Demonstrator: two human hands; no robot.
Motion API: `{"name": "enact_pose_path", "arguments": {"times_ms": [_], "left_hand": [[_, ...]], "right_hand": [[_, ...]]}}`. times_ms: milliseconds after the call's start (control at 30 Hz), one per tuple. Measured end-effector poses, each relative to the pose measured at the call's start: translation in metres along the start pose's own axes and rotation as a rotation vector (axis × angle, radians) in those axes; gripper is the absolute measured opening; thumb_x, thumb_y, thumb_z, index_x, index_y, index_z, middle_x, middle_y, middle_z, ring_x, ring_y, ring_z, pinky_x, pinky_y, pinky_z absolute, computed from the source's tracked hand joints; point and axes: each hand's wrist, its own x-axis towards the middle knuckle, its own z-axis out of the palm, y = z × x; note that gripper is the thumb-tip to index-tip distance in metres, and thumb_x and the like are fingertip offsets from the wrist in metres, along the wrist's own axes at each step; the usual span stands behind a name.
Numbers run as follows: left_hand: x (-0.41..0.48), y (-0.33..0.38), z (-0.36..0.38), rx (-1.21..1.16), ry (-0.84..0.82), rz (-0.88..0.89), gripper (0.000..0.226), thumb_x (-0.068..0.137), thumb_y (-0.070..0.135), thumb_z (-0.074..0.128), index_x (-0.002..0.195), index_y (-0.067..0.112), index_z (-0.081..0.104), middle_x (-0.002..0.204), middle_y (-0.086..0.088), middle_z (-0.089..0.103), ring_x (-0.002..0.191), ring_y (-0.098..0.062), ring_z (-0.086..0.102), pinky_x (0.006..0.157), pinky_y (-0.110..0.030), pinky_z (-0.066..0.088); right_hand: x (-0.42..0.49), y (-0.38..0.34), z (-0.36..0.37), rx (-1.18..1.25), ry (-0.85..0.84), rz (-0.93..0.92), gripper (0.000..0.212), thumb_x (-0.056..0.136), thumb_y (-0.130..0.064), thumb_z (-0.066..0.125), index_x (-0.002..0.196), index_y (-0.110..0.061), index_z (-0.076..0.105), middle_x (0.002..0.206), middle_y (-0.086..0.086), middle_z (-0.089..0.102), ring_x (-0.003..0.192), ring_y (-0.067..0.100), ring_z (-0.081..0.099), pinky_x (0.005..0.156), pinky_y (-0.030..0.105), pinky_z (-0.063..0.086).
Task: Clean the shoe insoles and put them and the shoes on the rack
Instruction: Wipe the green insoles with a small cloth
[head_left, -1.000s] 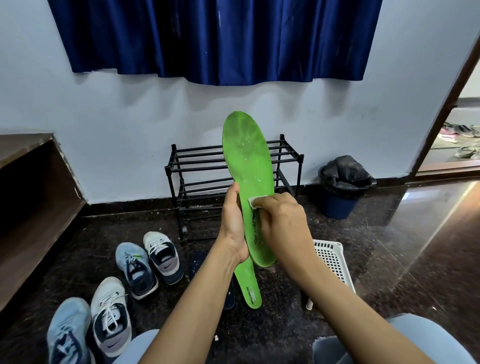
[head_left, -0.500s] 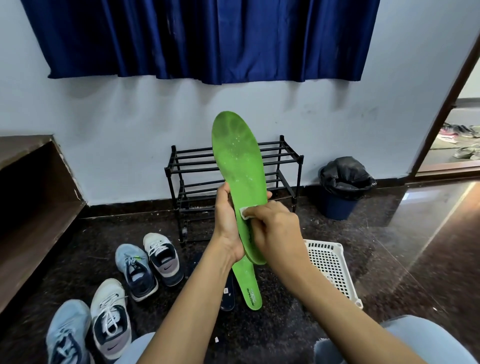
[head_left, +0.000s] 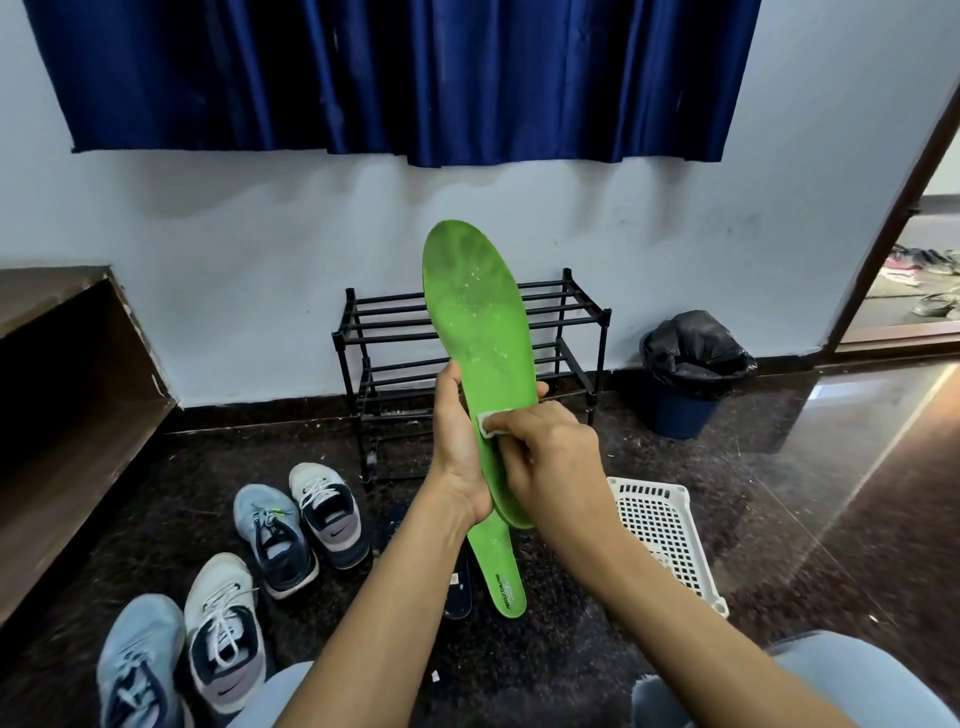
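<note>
My left hand (head_left: 460, 447) grips a green insole (head_left: 478, 312) upright in front of me, toe end up, speckled with white flecks. My right hand (head_left: 550, 457) pinches a small white wipe (head_left: 488, 423) and presses it on the insole's middle. A second green insole (head_left: 498, 566) lies on the dark floor below, beside a dark insole (head_left: 460, 587). The black two-tier shoe rack (head_left: 384, 332) stands against the wall behind the held insole. Two pairs of sneakers sit on the floor at the left: one pair (head_left: 301, 519) nearer the rack, one pair (head_left: 182, 649) by my knee.
A white perforated plastic basket (head_left: 665, 530) lies on the floor at the right. A blue bin with a black liner (head_left: 691, 374) stands by the wall. A wooden bench (head_left: 57, 415) runs along the left. An open doorway (head_left: 924, 291) is at far right.
The held insole has tilted slightly left and shifted leftward. My right hand with the wipe has stayed on the insole's middle, moving a little along it.
</note>
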Motion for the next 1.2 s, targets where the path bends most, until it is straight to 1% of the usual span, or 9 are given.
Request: {"name": "enact_pose_path", "arguments": {"times_ms": [167, 233, 367, 600, 800, 867, 1033, 1100, 1200], "left_hand": [[0.001, -0.01, 0.004, -0.007, -0.002, -0.006, 0.064, 0.096, 0.059, 0.027, 0.083, 0.013, 0.07, 0.075, -0.006, 0.07, 0.068, -0.017, 0.068, 0.068, -0.028, 0.052], [0.002, -0.01, 0.003, 0.008, 0.003, -0.012, 0.065, 0.096, 0.06, 0.026, 0.084, 0.012, 0.07, 0.076, -0.006, 0.07, 0.068, -0.018, 0.068, 0.066, -0.026, 0.053], [0.003, -0.002, 0.001, 0.01, 0.009, -0.009, 0.077, 0.094, 0.064, 0.024, 0.092, 0.003, 0.071, 0.089, -0.014, 0.07, 0.077, -0.024, 0.067, 0.074, -0.031, 0.053], [0.002, -0.013, 0.004, 0.033, -0.005, -0.026, 0.062, 0.095, 0.059, 0.029, 0.083, 0.014, 0.07, 0.077, -0.005, 0.07, 0.07, -0.017, 0.068, 0.069, -0.029, 0.051], [0.005, -0.003, -0.003, 0.01, 0.016, -0.026, 0.078, 0.095, 0.062, 0.026, 0.091, 0.002, 0.076, 0.096, -0.019, 0.07, 0.092, -0.031, 0.065, 0.091, -0.038, 0.05], [0.004, -0.006, -0.002, 0.006, 0.031, -0.015, 0.07, 0.095, 0.06, 0.029, 0.096, 0.005, 0.072, 0.093, -0.015, 0.071, 0.087, -0.027, 0.066, 0.086, -0.036, 0.051], [0.0, -0.017, 0.003, 0.046, 0.009, -0.048, 0.06, 0.098, 0.053, 0.026, 0.087, 0.013, 0.07, 0.081, -0.005, 0.073, 0.074, -0.017, 0.07, 0.07, -0.028, 0.051], [0.001, -0.013, 0.002, 0.068, 0.013, -0.059, 0.064, 0.097, 0.054, 0.026, 0.096, 0.009, 0.071, 0.089, -0.01, 0.073, 0.077, -0.02, 0.069, 0.072, -0.028, 0.052], [0.001, -0.005, 0.0, 0.07, 0.031, -0.069, 0.077, 0.095, 0.057, 0.024, 0.121, -0.005, 0.063, 0.116, -0.024, 0.066, 0.093, -0.029, 0.067, 0.079, -0.03, 0.055]], "right_hand": [[0.009, 0.002, -0.005, 0.009, 0.044, 0.037, 0.021, 0.071, -0.001, 0.059, 0.083, -0.009, 0.074, 0.078, 0.006, 0.07, 0.074, 0.025, 0.064, 0.073, 0.02, 0.04], [0.006, 0.001, -0.005, 0.034, 0.055, 0.039, 0.022, 0.071, -0.001, 0.058, 0.084, -0.008, 0.074, 0.079, 0.006, 0.071, 0.075, 0.025, 0.065, 0.074, 0.021, 0.043], [-0.001, -0.005, -0.002, 0.039, 0.036, 0.022, 0.02, 0.069, -0.001, 0.059, 0.082, -0.008, 0.074, 0.077, 0.008, 0.071, 0.073, 0.026, 0.065, 0.073, 0.02, 0.041], [0.008, -0.001, -0.008, 0.055, 0.088, 0.044, 0.021, 0.07, 0.0, 0.059, 0.084, -0.008, 0.074, 0.079, 0.006, 0.071, 0.073, 0.024, 0.066, 0.073, 0.023, 0.044], [-0.001, -0.006, -0.003, 0.041, 0.03, 0.009, 0.022, 0.068, -0.001, 0.059, 0.082, -0.01, 0.074, 0.077, 0.006, 0.071, 0.074, 0.017, 0.063, 0.074, 0.021, 0.042], [0.003, -0.005, -0.003, 0.039, 0.032, 0.005, 0.022, 0.068, 0.0, 0.059, 0.081, -0.009, 0.074, 0.077, 0.006, 0.071, 0.073, 0.022, 0.065, 0.074, 0.024, 0.043], [0.009, -0.001, -0.009, 0.043, 0.078, 0.053, 0.022, 0.07, 0.001, 0.06, 0.084, -0.009, 0.074, 0.079, 0.005, 0.072, 0.073, 0.024, 0.066, 0.075, 0.019, 0.041], [0.005, -0.001, -0.008, 0.051, 0.065, 0.046, 0.023, 0.07, 0.0, 0.059, 0.084, -0.009, 0.074, 0.08, 0.006, 0.072, 0.076, 0.025, 0.066, 0.076, 0.022, 0.043], [-0.002, -0.004, -0.004, 0.039, 0.026, 0.031, 0.024, 0.073, -0.007, 0.053, 0.083, -0.012, 0.074, 0.08, 0.005, 0.071, 0.076, 0.024, 0.065, 0.076, 0.022, 0.041]]}}
